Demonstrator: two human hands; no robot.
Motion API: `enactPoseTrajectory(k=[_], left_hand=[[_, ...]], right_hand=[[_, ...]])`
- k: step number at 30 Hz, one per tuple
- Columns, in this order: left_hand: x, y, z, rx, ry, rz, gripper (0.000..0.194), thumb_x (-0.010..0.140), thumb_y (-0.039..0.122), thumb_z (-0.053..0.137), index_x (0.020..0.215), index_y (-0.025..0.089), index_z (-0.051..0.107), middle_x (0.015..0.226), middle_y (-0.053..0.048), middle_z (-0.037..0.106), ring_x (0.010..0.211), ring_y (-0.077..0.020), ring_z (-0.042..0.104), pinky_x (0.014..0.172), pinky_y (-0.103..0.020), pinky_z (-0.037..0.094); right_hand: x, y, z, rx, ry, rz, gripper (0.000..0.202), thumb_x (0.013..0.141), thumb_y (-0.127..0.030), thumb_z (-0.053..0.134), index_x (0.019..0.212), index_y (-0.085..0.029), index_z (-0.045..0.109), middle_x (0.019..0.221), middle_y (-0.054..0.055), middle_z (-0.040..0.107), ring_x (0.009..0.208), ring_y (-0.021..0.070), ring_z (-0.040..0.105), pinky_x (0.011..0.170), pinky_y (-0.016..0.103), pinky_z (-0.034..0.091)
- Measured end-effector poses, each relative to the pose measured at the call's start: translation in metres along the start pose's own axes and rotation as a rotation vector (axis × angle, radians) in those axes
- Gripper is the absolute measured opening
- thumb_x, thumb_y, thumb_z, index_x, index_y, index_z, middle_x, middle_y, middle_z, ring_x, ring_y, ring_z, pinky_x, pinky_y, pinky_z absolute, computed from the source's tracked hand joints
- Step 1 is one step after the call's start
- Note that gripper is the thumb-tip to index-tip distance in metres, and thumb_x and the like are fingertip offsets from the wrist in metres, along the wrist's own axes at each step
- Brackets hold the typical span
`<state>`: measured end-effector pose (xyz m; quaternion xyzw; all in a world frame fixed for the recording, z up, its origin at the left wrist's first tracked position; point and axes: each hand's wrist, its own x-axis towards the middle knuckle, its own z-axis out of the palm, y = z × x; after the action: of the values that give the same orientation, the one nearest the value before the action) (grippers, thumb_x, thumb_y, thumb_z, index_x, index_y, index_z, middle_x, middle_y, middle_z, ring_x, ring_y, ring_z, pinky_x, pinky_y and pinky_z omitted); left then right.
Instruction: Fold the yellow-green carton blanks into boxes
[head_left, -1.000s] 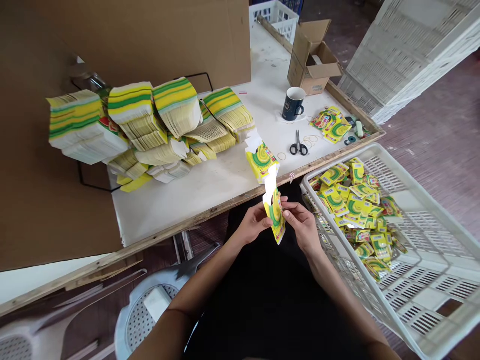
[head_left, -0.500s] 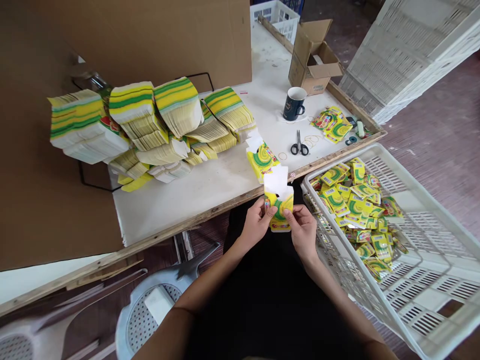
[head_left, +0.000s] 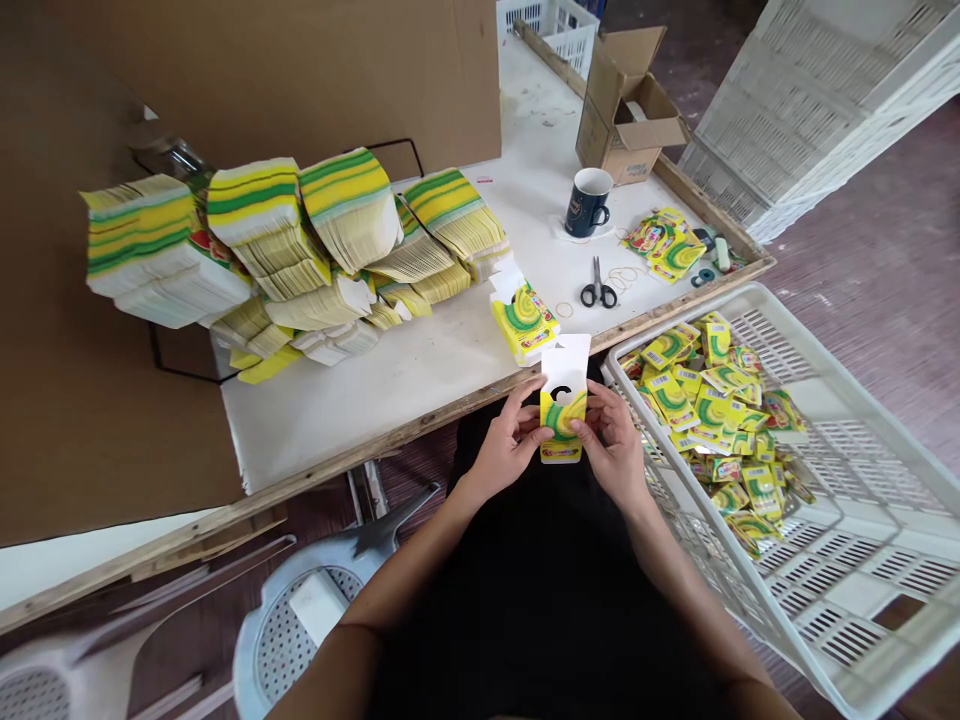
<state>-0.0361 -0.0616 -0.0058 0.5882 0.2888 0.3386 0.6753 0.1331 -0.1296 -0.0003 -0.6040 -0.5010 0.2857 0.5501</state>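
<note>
Yellow-green carton (head_left: 564,412) turned — edge-on a second ago, printed face toward wearer now, so likely squared up. Fingers of left hand (head_left: 510,450) and right hand (head_left: 613,450) pinch its sides, just off near edge of surface (head_left: 300,430); white flap (head_left: 571,358) up.

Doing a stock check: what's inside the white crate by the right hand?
The crate holds a heap of yellow-and-green packs; anything beneath the top ones is mostly covered.

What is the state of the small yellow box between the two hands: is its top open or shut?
Open: on the yellow box, the white flap stands up, not tucked in.
</note>
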Motion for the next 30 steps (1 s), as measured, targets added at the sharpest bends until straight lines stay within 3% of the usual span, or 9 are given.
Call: enactPoseTrajectory(k=[7,13,17,21,23,25,27,30], left_hand=[[-0.004,0.000,-0.005,-0.039,-0.093,-0.118,0.053,0.082,0.036,0.081,0.124,0.023,0.050,0.099,-0.005,0.074,0.084,-0.0193,0.074,0.077,-0.029,0.058],[-0.008,0.001,-0.002,-0.030,-0.121,-0.185,0.051,0.075,0.038,0.086,0.107,0.022,0.050,0.085,0.001,0.070,0.068,-0.0135,0.068,0.066,-0.024,0.055],[-0.009,0.003,0.000,-0.005,-0.115,-0.188,0.048,0.075,0.039,0.086,0.102,0.021,0.051,0.083,0.002,0.069,0.066,-0.0127,0.067,0.063,-0.023,0.053],[-0.008,0.005,0.003,-0.054,-0.062,-0.159,0.066,0.081,0.039,0.082,0.132,0.023,0.043,0.098,-0.005,0.074,0.074,-0.0162,0.073,0.071,-0.027,0.057],[-0.007,0.006,0.004,-0.083,-0.057,-0.156,0.082,0.085,0.038,0.077,0.149,0.025,0.027,0.105,-0.009,0.075,0.080,-0.0183,0.075,0.076,-0.030,0.059],[-0.006,0.006,0.003,-0.056,-0.097,-0.150,0.084,0.089,0.037,0.073,0.156,0.025,0.022,0.110,-0.011,0.075,0.085,-0.0199,0.076,0.080,-0.032,0.060],[-0.005,0.005,0.002,0.007,-0.134,-0.126,0.074,0.092,0.037,0.069,0.154,0.025,0.031,0.112,-0.011,0.075,0.088,-0.0209,0.076,0.080,-0.032,0.060],[-0.004,0.004,0.000,0.104,-0.107,-0.088,0.055,0.092,0.039,0.068,0.141,0.023,0.051,0.113,-0.010,0.075,0.089,-0.0212,0.075,0.076,-0.028,0.058]], right_hand=[[0.005,-0.002,-0.018,0.126,-0.200,0.136,0.038,0.094,-0.042,0.068,0.127,-0.026,0.058,0.083,0.000,0.066,0.074,0.0166,0.062,0.065,0.028,0.051],[0.009,-0.013,-0.021,0.122,-0.288,0.229,0.035,0.092,-0.056,0.065,0.095,-0.022,0.070,0.074,-0.001,0.062,0.059,0.0128,0.048,0.054,0.025,0.037],[0.010,-0.015,-0.019,0.103,-0.214,0.159,0.036,0.094,-0.055,0.063,0.088,-0.021,0.073,0.079,0.002,0.066,0.066,0.0159,0.055,0.060,0.028,0.043],[0.009,-0.010,-0.016,0.121,-0.084,0.091,0.029,0.093,-0.050,0.068,0.084,-0.023,0.076,0.087,0.006,0.069,0.086,0.0219,0.064,0.079,0.035,0.052],[0.009,-0.005,-0.014,0.188,-0.011,0.127,0.025,0.088,-0.049,0.074,0.097,-0.025,0.076,0.093,0.005,0.070,0.086,0.0209,0.065,0.080,0.035,0.053],[0.008,-0.001,-0.012,0.270,0.035,0.178,0.041,0.084,-0.047,0.079,0.118,-0.028,0.069,0.097,0.004,0.071,0.082,0.0194,0.066,0.077,0.034,0.055],[0.008,0.000,-0.012,0.286,0.036,0.187,0.049,0.083,-0.047,0.079,0.127,-0.030,0.066,0.101,0.005,0.072,0.082,0.0199,0.066,0.077,0.035,0.056],[0.008,-0.003,-0.017,0.140,0.009,0.097,0.034,0.089,-0.053,0.070,0.111,-0.028,0.076,0.106,0.008,0.071,0.096,0.0246,0.065,0.084,0.040,0.055]])
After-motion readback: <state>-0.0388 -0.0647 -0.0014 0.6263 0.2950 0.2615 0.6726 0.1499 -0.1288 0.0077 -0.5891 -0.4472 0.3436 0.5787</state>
